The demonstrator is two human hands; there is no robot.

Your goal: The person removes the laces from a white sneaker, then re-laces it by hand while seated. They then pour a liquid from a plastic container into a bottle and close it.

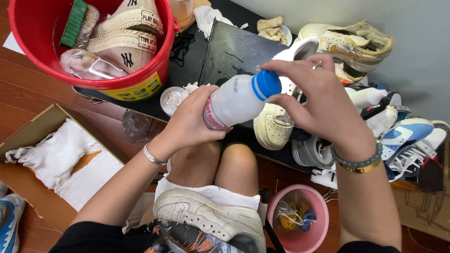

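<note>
While the left hand wraps the white bottle at frame centre, the right hand pinches its blue cap from three o'clock; red bucket at eleven o'clock, pink tub at five, shoe on the lap at six.

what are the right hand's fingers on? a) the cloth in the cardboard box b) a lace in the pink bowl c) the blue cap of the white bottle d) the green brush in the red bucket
c: the right hand has its fingers around the blue cap of the white bottle, while the left hand grips the bottle's body.
</note>
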